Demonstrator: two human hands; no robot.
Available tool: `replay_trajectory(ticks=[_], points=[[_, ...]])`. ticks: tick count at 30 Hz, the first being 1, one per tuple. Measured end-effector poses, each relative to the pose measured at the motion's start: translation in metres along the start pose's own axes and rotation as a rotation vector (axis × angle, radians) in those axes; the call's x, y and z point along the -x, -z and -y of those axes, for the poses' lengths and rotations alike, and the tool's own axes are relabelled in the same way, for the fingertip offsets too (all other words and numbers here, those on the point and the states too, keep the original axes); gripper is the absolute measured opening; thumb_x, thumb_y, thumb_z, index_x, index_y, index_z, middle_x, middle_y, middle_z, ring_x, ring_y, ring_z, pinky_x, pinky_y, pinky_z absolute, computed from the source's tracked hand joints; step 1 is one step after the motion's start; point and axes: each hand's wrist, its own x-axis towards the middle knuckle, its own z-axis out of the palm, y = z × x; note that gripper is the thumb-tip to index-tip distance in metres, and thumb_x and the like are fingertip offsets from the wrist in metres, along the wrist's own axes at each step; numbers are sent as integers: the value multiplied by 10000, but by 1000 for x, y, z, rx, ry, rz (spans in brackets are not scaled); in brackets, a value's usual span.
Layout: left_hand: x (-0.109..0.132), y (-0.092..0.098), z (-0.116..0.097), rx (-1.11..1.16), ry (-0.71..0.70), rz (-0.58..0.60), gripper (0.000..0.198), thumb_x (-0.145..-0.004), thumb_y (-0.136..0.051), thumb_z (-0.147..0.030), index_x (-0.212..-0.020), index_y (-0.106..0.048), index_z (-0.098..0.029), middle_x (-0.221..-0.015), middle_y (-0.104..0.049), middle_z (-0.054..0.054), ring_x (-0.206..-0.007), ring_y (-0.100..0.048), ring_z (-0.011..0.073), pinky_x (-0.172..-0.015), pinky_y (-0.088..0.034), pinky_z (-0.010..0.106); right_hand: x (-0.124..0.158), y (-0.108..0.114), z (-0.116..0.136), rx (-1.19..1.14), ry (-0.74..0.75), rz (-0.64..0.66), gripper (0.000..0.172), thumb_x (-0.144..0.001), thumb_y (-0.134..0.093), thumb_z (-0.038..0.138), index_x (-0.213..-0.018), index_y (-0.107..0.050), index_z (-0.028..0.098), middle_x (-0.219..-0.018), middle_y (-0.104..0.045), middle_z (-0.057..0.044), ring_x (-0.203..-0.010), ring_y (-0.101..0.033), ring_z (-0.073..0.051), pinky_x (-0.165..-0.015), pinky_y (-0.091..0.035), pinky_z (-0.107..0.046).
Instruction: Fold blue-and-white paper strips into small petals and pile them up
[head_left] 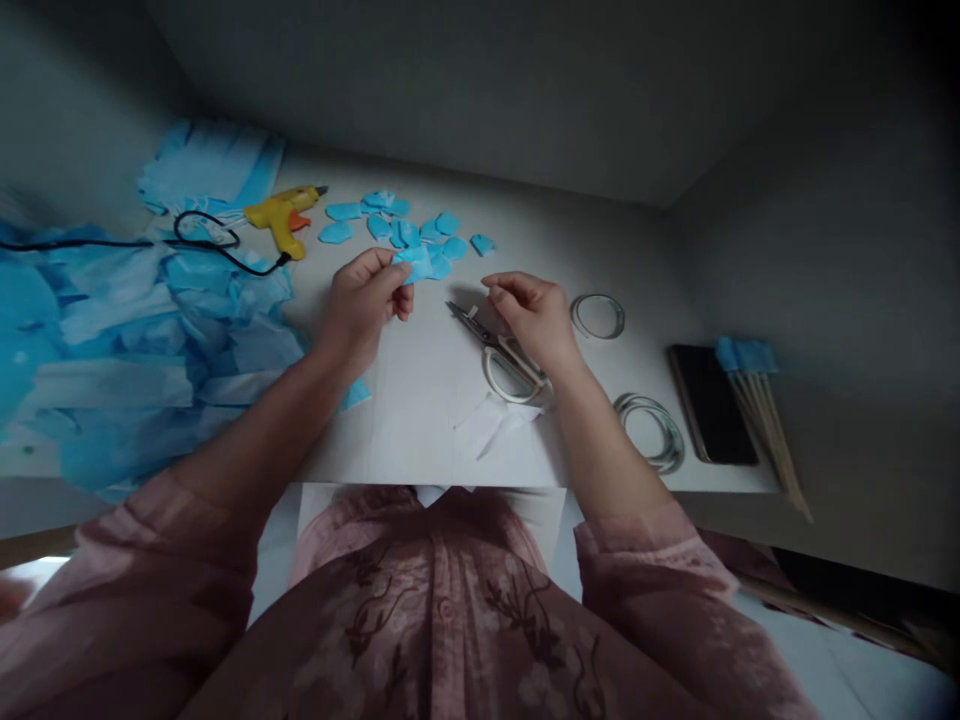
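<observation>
White tabletop point(412, 400): blue piece point(413, 263) pinched in left hand point(358, 305); right hand point(536, 318) loosely curled beside scissors point(500, 347), contents unclear. Fingertips point(490, 281) could be nicked if blades point(466, 319) are brushed.

No text or label is legible; no number or sign either.

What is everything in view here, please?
Crumpled fabric heap: one, blue, left
Layered fabric stack: one, bluish, far left
Corded glue gun: one, yellow, far left
Small cut pieces: over ten, blue, centre
Metal scissors: one, pale handles, centre
Scraps: uncertain count, white, near centre
Round wire coils: two, pale, right
Rectangular phone: one, black, right
Thin sticks: several, pale, right
Tabletop: one, white, beneath
Shirt: one, pink, bottom
Left hand: one, bare, centre
Right hand: one, bare, centre
</observation>
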Motion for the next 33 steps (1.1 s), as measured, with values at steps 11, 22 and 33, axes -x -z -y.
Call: replay_trajectory(ticks=[11, 22, 33], points=[[3, -1, 3, -23, 27, 30, 157, -859, -623, -147, -738, -533, -191, -589, -561, -33, -495, -501, 75, -487, -399, 202, 6, 17, 4, 334, 9, 281, 138, -791, -722, 253, -899, -768, 183, -798, -757, -11, -718, -646, -144, -702, -441, -265], [5, -2, 7, -44, 33, 80, 153, -842, -674, -210, -747, -556, -192, -603, -578, -29, -501, -516, 75, -486, -399, 207, 6, 5, 3, 536, 62, 198, 179, -887, -603, 212, -945, -769, 185, -854, -779, -50, -705, -625, -161, -671, -389, -281], [8, -6, 2, -68, 64, 85, 165, -831, -672, -186, -729, -542, -186, -588, -569, -32, -488, -513, 72, -477, -393, 193, 4, 5, -2, 410, -19, 152, 86, -843, -607, 213, -861, -686, 183, -836, -769, -57, -724, -635, -172, -661, -418, -279]])
